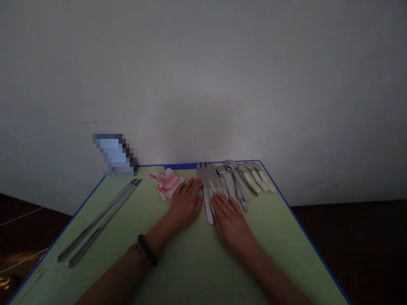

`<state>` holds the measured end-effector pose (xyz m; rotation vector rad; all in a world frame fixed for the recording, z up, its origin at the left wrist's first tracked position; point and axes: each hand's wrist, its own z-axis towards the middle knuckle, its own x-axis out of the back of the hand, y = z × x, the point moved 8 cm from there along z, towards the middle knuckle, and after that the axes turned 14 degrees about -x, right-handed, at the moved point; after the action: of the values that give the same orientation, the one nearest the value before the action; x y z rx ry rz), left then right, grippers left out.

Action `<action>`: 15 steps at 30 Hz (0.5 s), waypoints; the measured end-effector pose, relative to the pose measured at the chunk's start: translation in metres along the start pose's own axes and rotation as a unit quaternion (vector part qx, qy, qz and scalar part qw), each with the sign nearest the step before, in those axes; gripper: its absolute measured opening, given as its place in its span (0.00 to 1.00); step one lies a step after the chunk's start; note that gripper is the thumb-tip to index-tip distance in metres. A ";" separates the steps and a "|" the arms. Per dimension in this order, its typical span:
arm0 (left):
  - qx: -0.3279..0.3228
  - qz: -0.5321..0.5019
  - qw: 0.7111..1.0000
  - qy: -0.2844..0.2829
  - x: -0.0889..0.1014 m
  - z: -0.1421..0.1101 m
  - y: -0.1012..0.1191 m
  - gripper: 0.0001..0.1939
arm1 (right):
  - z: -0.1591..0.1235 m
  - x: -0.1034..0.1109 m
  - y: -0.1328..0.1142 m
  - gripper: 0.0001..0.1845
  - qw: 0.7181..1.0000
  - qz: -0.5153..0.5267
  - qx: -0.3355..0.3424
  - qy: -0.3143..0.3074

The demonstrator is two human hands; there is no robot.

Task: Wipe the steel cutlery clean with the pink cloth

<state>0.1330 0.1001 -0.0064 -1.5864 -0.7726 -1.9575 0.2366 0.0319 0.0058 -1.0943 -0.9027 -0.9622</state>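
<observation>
My left hand [187, 202] lies flat, palm down, fingers stretched toward the row of table knives. Its fingertips are beside the leftmost knife [208, 207] and close to a crumpled pink-and-white cloth [167, 183]. My right hand [231, 218] rests over the handles of the other table knives [206, 173], fingers extended and hiding the handle ends. Right of the knives lie several spoons [233, 169], overlapping one another. Farther right are forks with white handles [260, 180]. Neither hand is gripping anything that I can see.
Two long knife-like metal utensils [101, 224] lie side by side at the table's left. A blurred phone-like device [116, 154] leans on the wall [203, 84] at the back left corner. The green tabletop [190, 271] has a blue edge, with the wall directly behind.
</observation>
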 end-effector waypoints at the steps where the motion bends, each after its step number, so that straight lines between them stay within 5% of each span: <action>1: 0.001 -0.003 1.000 -0.002 0.000 0.001 -0.001 0.24 | 0.000 -0.001 0.000 0.24 1.000 0.002 0.001 0.000; 10: -0.014 -0.020 1.000 -0.020 0.000 0.001 0.001 0.23 | -0.002 -0.007 0.003 0.25 1.000 0.005 -0.003 0.020; 15: -0.015 -0.031 0.999 0.023 0.003 0.000 0.000 0.24 | 0.001 -0.003 0.000 0.26 1.000 0.021 -0.016 0.015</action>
<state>0.1323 0.0999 -0.0032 -1.5459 -0.7852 -2.0513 0.2354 0.0330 0.0031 -1.1191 -0.8380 -0.9593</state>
